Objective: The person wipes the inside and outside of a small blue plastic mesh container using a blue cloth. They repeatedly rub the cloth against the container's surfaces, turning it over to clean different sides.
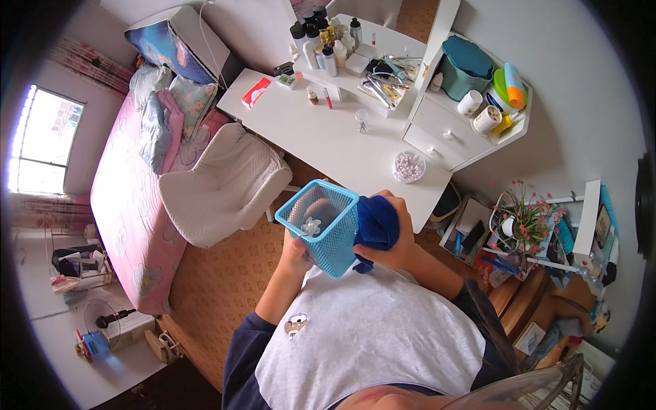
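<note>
In front of my chest I hold a light blue mesh basket (pixel 342 239) with its open top tilted toward me. My left hand (pixel 295 254) is closed around its left side, and some fingers show faintly through the mesh. A clear, flower-shaped ornament (pixel 311 226) appears inside the basket. My right hand (pixel 404 239) is wrapped round a bunched dark blue cloth (pixel 376 222), pressed against the basket's right wall. Part of the cloth hangs below that hand.
Beyond the basket stands a white dressing table (pixel 348 147) with bottles (pixel 329 60), a tub of cotton swabs (pixel 408 167) and small drawers (pixel 444 130). A pale padded chair (pixel 222 181) and pink bed (pixel 126 198) lie left. At right are a potted plant (pixel 526 225) and shelving.
</note>
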A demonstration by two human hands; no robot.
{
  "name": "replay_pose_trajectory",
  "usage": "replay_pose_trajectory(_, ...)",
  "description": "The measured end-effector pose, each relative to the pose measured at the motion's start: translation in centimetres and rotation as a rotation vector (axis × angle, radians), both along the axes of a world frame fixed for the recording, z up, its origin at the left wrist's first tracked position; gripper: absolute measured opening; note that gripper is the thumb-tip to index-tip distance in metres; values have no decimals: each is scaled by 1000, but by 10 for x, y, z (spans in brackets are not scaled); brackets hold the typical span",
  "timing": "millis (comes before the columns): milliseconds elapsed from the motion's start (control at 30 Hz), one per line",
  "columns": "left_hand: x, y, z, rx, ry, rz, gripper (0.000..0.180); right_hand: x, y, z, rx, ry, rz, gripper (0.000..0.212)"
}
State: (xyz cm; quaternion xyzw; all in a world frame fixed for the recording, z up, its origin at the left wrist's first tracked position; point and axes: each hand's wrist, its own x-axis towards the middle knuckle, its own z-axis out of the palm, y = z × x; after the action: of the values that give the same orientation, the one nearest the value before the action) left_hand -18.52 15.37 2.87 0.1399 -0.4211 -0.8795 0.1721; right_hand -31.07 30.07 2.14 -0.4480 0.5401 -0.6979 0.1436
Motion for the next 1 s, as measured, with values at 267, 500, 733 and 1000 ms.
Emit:
replay_pose_trajectory(267, -17, 25, -3, -306, -105, 25, 111, -35, 22, 13, -67, 421, -143, 68)
replay_pose_trajectory(500, -17, 27, -16, -19, -59, 165, 108, -25, 19, -9, 78, 428, 28, 47)
replay_pose_trajectory(733, 11, 20, -43, -41, -141, 125, 99, -26, 18, -6, 143, 463, -16, 47)
replay_pose_trajectory(1000, 14, 26, -57, 0, -200, 156, 100, -22, 24, 13, 104, 711, 239, 47)
